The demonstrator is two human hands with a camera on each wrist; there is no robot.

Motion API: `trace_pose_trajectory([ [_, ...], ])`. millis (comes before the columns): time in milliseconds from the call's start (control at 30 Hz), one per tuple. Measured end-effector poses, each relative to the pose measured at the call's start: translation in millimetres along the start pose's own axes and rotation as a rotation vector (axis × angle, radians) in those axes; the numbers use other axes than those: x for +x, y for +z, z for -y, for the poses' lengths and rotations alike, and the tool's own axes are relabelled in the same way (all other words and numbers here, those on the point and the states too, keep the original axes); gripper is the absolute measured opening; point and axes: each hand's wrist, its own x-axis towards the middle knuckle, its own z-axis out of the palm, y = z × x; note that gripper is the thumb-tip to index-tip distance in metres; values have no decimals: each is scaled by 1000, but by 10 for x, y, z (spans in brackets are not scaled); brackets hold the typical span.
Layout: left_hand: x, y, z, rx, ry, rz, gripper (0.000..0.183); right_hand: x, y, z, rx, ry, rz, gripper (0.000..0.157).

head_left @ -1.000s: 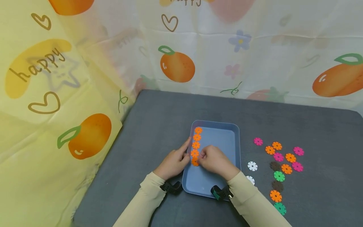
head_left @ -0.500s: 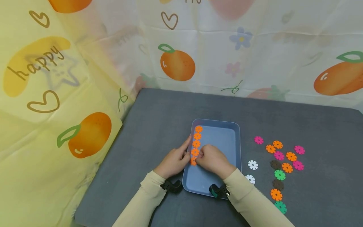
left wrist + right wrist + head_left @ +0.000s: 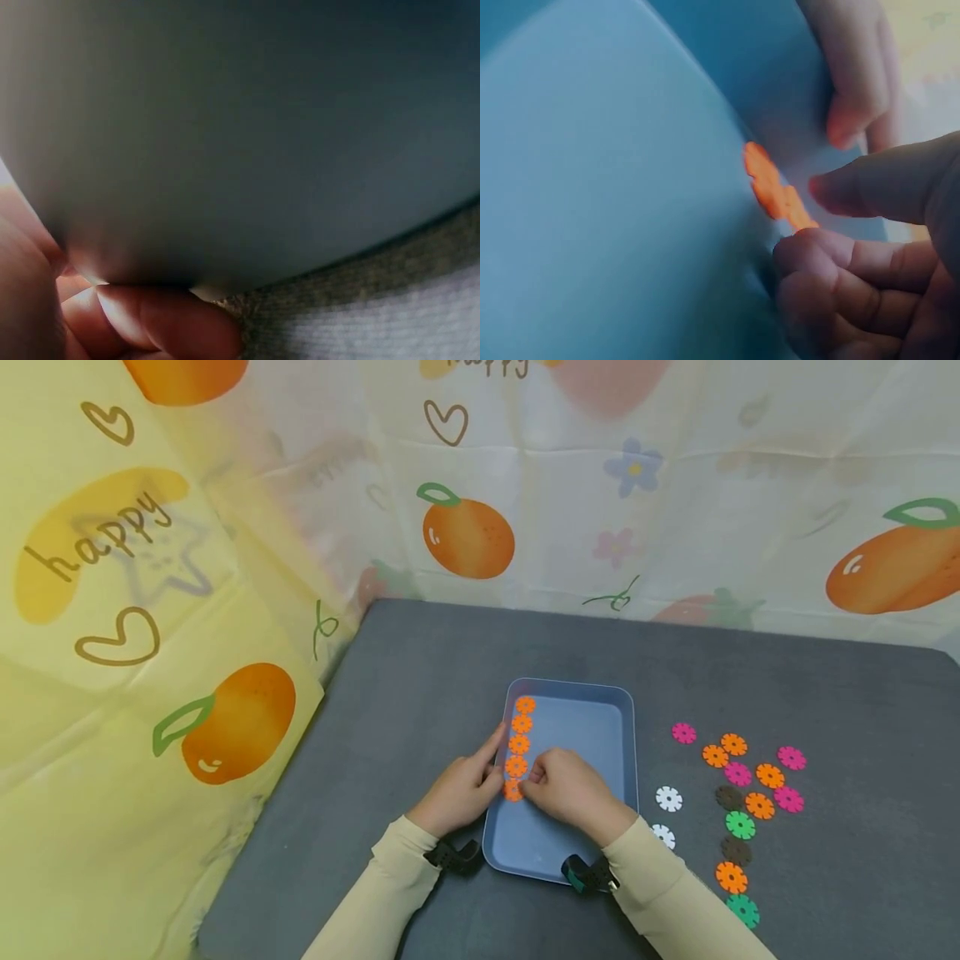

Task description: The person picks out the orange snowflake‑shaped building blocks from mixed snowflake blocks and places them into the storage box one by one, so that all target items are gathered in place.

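Note:
A blue-grey tray (image 3: pixel 577 727) stands on the table, with a column of orange notched discs (image 3: pixel 518 744) along its inner left side. My left hand (image 3: pixel 459 789) grips the tray's left edge, index finger along the rim; in the left wrist view its fingers (image 3: pixel 172 319) curl against the tray's outside. Over the tray, my right hand (image 3: pixel 570 789) has its fingertips right at the nearest orange disc (image 3: pixel 513 790). The right wrist view shows that hand's thumb (image 3: pixel 870 184) apart from its curled fingers, with orange discs (image 3: pixel 765 180) lying just beyond the gap.
Right of the tray, two white discs (image 3: pixel 669 798) lie on the grey table (image 3: pixel 450 652). Farther right are loose pink (image 3: pixel 791 758), orange (image 3: pixel 731 877), green (image 3: pixel 740 825) and dark brown discs (image 3: pixel 736 851). A fruit-print cloth (image 3: pixel 555 485) hangs behind the table.
My right hand shifts slightly at the nearest orange disc, which now shows more of its face. The left hand keeps its place at the tray's edge.

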Motion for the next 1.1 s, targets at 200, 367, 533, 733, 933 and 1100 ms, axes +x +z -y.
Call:
trace_pose_trajectory([
  [200,4,0,-20,2,-9,12,71,-230,-153,-22,32,22,-50,25],
  [367,-4,-14,-76,10,-46,23,72,-446,-317,-73,14,46,-94,19],
  [533,-8,-13,-77,9,-46,26,72,-667,-487,-174,3,94,-110,16],
  [733,-12,-22,-67,11,-30,18,73,-897,-629,-410,-17,166,-113,17],
  [933,-21,-14,-37,13,3,6,72,-1148,-742,-753,-61,217,-129,20],
  [1100,-17,-17,-57,-3,-33,24,72,-1301,-809,-1040,-81,336,-69,28],
])
